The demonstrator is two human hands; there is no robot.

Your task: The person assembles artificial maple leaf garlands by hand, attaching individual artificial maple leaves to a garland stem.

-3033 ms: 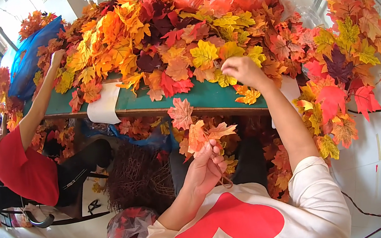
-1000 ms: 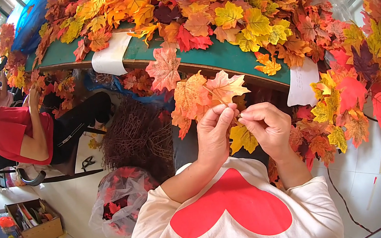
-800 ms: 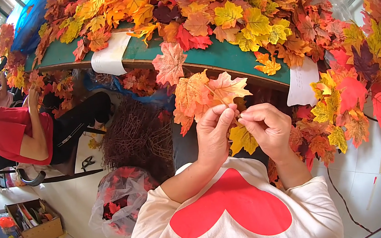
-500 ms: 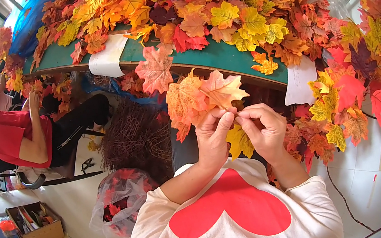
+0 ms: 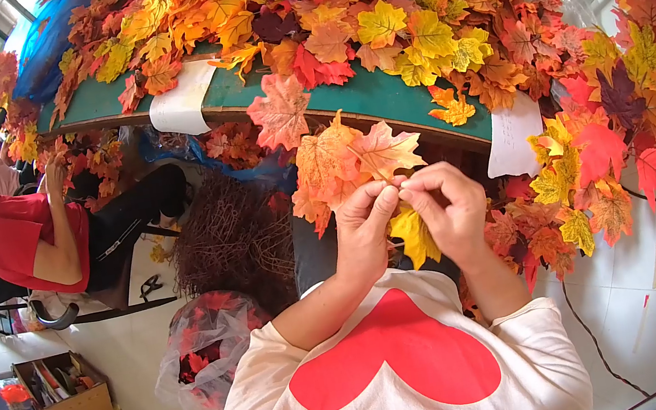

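Observation:
My left hand (image 5: 366, 229) and my right hand (image 5: 451, 208) meet close in front of my chest, fingertips pinched together on the stem of a bunch of orange artificial maple leaves (image 5: 339, 165). The bunch fans up and to the left above my left hand. A yellow leaf (image 5: 417, 234) hangs between my two hands. Behind the bunch runs a green table (image 5: 379, 95) piled with orange, yellow and red leaves (image 5: 368, 21).
A person in a red shirt (image 5: 28, 241) sits at the left, handling leaves. A bundle of brown twigs (image 5: 231, 236) stands beside my knees, with a clear bag of red leaves (image 5: 205, 346) below it. A cardboard box (image 5: 64, 397) sits on the floor. More leaves (image 5: 592, 157) hang at the right.
Three seconds ago my right hand reached up to the table edge; it came down to meet my left hand on the bunch. Since then the leaves have only turned slightly.

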